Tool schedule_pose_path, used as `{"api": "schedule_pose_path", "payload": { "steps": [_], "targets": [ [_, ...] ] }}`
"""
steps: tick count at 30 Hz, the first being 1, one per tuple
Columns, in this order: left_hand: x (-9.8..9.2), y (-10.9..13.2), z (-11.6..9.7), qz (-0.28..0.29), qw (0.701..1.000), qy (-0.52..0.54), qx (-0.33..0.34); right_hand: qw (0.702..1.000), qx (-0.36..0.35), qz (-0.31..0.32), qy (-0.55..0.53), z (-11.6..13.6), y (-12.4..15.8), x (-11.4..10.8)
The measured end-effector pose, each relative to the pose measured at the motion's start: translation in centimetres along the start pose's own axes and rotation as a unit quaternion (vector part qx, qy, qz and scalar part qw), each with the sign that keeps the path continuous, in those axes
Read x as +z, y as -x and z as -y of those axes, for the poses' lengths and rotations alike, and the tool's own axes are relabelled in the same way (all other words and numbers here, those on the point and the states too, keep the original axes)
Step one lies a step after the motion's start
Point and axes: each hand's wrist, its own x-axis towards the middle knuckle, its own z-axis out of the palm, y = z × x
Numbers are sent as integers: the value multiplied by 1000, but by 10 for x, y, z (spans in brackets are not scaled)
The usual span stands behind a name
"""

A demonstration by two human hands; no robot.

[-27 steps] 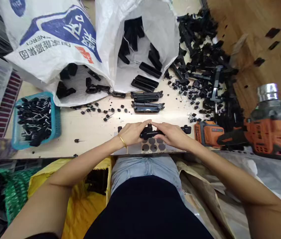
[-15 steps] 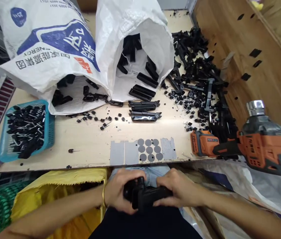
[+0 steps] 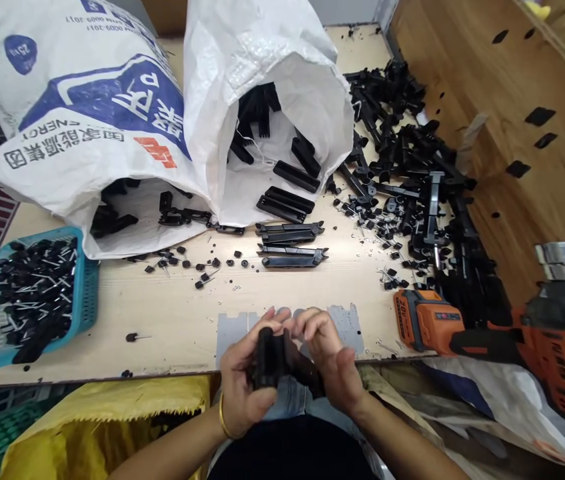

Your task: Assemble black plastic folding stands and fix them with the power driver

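My left hand (image 3: 238, 380), with a gold bangle at the wrist, is closed around a black plastic part (image 3: 271, 357) just in front of the table edge. The part has a grooved, block-like end turned up toward me, and a darker length of it runs right, blurred. Beside it my right hand (image 3: 336, 370) has its palm turned up and its fingers apart, the fingertips close to the part. Whether they touch it I cannot tell. Beyond the hands, several long black plastic pieces (image 3: 290, 243) lie stacked on the table.
A blue basket (image 3: 91, 293) of black-headed metal pins stands left. Two white sacks (image 3: 267, 40) with black parts lie open at the back. Black parts (image 3: 402, 153) are heaped at right, near an orange cordless power tool (image 3: 427, 323). A yellow sack (image 3: 107, 407) hangs below the table edge.
Both hands have moved up toward the table edge with the black part, which has turned end-up. My right hand has loosened from the part and opened. The view has shifted slightly.
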Motion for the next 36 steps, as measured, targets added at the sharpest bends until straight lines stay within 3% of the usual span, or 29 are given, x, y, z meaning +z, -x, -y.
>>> {"api": "schedule_pose_path", "payload": {
  "steps": [2, 5, 7, 9, 10, 12, 14, 16, 19, 23, 26, 28, 30, 31, 33, 35, 36],
  "targets": [
    [6, -13, 3, 8, 999, -29, 29, 997, -2, -70, -44, -15, -2, 8],
    [10, -30, 2, 65, 991, -78, 91, 994, 4, -95, -52, -31, -9, 7],
    [9, -38, 3, 65, 982, -129, 124, 995, -1, -83, -48, -28, -31, -14],
    [5, -45, 12, 54, 964, -202, 161, 995, -14, -102, -17, -14, -73, -50],
    [4, -48, 21, 55, 949, -246, 190, 987, -39, -134, 84, -5, -100, -70],
    [6, -53, 47, 76, 902, -333, 264, 937, -67, -172, 295, 10, -158, -104],
    [12, -58, 78, 102, 848, -411, 318, 865, -83, -127, 479, 17, -213, -124],
    [23, -63, 107, 120, 811, -480, 312, 785, -76, -88, 608, 14, -255, -129],
    [39, -68, 131, 124, 803, -525, 254, 713, -31, -38, 699, 2, -293, -124],
    [40, -72, 126, 151, 840, -468, 230, 683, -22, 4, 730, 4, -308, -128],
    [1, -89, 114, 68, 875, -426, 221, 701, -25, -43, 711, 19, -289, -142],
    [-47, -112, 109, -43, 873, -456, 166, 751, -27, -123, 649, 31, -256, -156],
    [-103, -143, 109, -133, 844, -513, 80, 827, -32, -196, 527, 40, -208, -171],
    [-130, -159, 109, -134, 826, -546, 44, 872, -35, -198, 446, 44, -181, -178],
    [-174, -188, 111, -85, 797, -597, 1, 926, -19, -178, 333, 53, -128, -184],
    [-201, -208, 109, -10, 771, -636, -6, 950, 38, -63, 304, 63, -87, -180],
    [-207, -213, 106, 22, 754, -656, 4, 948, 75, 24, 309, 67, -75, -173]
  ]
}}
